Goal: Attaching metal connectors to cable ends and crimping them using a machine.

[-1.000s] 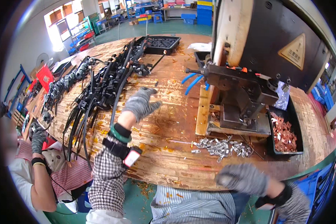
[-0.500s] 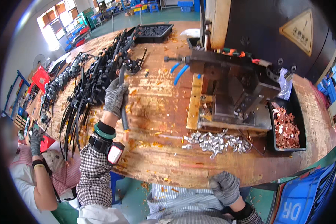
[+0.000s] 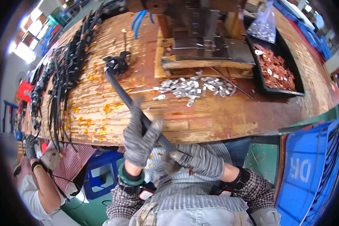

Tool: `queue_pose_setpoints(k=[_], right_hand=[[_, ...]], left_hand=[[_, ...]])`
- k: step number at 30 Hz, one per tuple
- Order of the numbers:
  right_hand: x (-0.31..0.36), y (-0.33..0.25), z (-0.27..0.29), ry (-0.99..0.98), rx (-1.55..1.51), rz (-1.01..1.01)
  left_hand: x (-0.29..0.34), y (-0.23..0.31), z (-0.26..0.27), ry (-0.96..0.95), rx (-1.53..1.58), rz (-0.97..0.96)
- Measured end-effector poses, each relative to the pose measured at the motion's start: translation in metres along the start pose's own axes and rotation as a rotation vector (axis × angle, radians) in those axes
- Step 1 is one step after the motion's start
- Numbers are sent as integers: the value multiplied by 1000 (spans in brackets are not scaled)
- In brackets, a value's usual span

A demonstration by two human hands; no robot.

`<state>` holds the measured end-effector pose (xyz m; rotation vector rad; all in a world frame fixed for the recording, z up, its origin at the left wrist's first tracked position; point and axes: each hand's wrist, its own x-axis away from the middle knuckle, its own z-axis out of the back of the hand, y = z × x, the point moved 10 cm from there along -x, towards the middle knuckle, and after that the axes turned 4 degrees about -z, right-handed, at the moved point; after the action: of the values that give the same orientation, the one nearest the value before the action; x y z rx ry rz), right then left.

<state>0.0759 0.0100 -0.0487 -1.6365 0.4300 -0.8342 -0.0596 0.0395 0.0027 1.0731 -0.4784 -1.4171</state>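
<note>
A thick dark cable (image 3: 120,91) slants from the tabletop down toward my lap. Its far end meets a black plastic fitting (image 3: 118,64) lying on the wood. My left hand (image 3: 139,141), in a grey knit glove, is closed around the cable just past the table's front edge. Gloved the same way, my right hand (image 3: 201,162) grips the cable near its lower end, which is blurred. Beyond both hands, a loose pile of silver metal cable lugs (image 3: 199,87) lies in front of a dark press machine (image 3: 203,37).
A black bin (image 3: 299,91) with copper-coloured pieces and a clear bag stands right of the press. Bundled black cables (image 3: 69,60) lie along the left. A blue crate (image 3: 305,169) stands lower right, a blue stool (image 3: 100,175) lower left. A co-worker's gloved hand (image 3: 30,147) is far left.
My left hand has drawn the cable away from the bundle toward my lap. My right hand has come in from the table edge and taken hold of its near end. The view has shifted.
</note>
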Motion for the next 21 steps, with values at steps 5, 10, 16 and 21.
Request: queue_pose_setpoints(k=[5,10,16,21], right_hand=[[35,36,35,121,-222,-180],[60,18,62,488,465,142],[62,-10,46,566,1106,259],[55,-26,32,473,1096,426]], left_hand=[[20,86,-13,-174,-548,-592],[41,103,-122,-824,-485,-949],[33,85,-121,-883,-554,-858],[27,63,-104,-822,-560,-750]])
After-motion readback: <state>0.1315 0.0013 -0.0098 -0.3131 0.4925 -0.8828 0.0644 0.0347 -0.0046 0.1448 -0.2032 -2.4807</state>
